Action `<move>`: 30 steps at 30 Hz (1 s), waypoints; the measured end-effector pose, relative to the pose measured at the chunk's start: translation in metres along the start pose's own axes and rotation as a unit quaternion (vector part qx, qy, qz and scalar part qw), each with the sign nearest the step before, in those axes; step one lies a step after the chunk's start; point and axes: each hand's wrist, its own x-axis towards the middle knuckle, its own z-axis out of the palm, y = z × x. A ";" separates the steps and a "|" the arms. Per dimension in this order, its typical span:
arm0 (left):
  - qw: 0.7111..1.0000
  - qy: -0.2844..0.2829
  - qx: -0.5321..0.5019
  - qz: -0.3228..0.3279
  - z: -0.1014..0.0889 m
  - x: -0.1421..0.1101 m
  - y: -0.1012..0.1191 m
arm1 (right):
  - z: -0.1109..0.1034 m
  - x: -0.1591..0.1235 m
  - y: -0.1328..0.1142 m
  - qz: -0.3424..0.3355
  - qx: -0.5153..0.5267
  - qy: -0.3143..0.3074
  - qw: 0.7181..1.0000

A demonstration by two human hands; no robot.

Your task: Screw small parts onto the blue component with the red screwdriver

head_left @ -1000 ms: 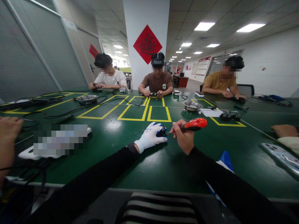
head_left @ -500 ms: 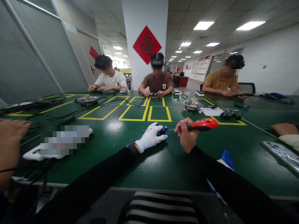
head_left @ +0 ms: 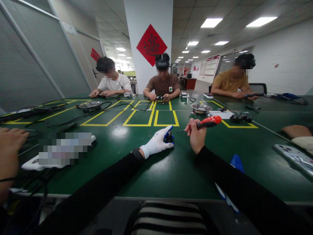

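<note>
Grasping small black part (head_left: 169, 137) in gloved left grip (head_left: 156, 142), over green surface (head_left: 137, 182). Clenching red-and-black screwdriver (head_left: 208, 122) in bare right grip (head_left: 197, 138), tip apart from part. Showing metal bowl (head_left: 196, 107), white paper (head_left: 226, 115), black blocks (head_left: 241, 118) beyond; blue-and-white glove (head_left: 236, 163) partly behind right sleeve (head_left: 226, 176).

Black part (head_left: 169, 137) — partly hidden by the left hand (head_left: 156, 143); silver phone (head_left: 293, 158) — cut off by the right edge
</note>
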 end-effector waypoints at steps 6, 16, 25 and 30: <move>1.000 0.003 -0.025 0.011 -0.003 -0.001 -0.005 | 0.001 -0.001 0.006 0.033 0.009 -0.024 0.999; 0.982 0.092 0.157 0.058 -0.028 -0.003 -0.005 | -0.004 0.004 0.022 0.158 0.075 -0.024 0.984; 0.874 0.240 0.419 -0.052 -0.041 0.003 -0.019 | -0.005 0.002 0.028 0.271 0.021 0.003 0.962; 0.869 0.224 0.437 -0.065 -0.036 0.003 -0.028 | -0.007 0.002 0.032 0.270 0.003 0.000 0.963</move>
